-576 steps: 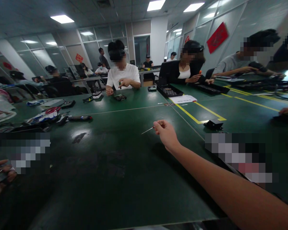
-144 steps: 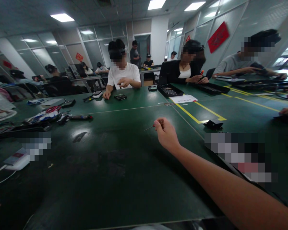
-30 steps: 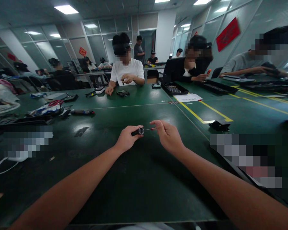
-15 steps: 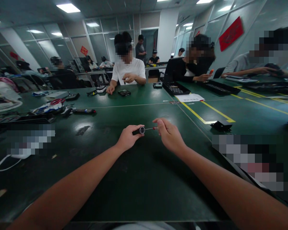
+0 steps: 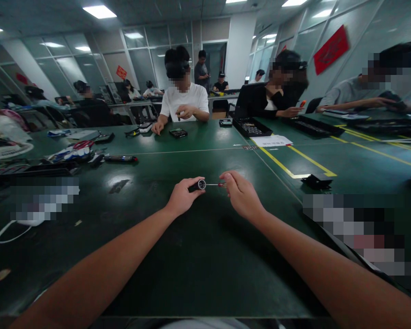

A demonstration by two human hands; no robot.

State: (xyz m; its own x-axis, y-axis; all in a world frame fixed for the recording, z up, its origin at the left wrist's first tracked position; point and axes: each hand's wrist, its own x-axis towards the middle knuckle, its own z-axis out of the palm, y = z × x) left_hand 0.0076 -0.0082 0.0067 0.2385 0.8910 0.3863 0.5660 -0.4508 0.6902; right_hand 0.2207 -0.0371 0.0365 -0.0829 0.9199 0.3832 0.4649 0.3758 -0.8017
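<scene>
My left hand is closed around a small black cylinder, whose round silver-rimmed end faces me. It looks like a flashlight body, but I cannot make out the kind for certain. My right hand pinches the red handle of a screwdriver. Its thin metal shaft runs left and meets the side of the cylinder near the rim. The tip itself is too small to see. Both hands are held just above the green table.
To the left lie a dark tool, a cluttered pile and a white cable. A black bracket-like piece is at the right. Across the table, a person in a white shirt works near a black tray.
The cylinder has turned or shifted very slightly, and the right fingers have moved a little on the screwdriver handle. Both hands keep their hold; the whole view has shifted slightly.
</scene>
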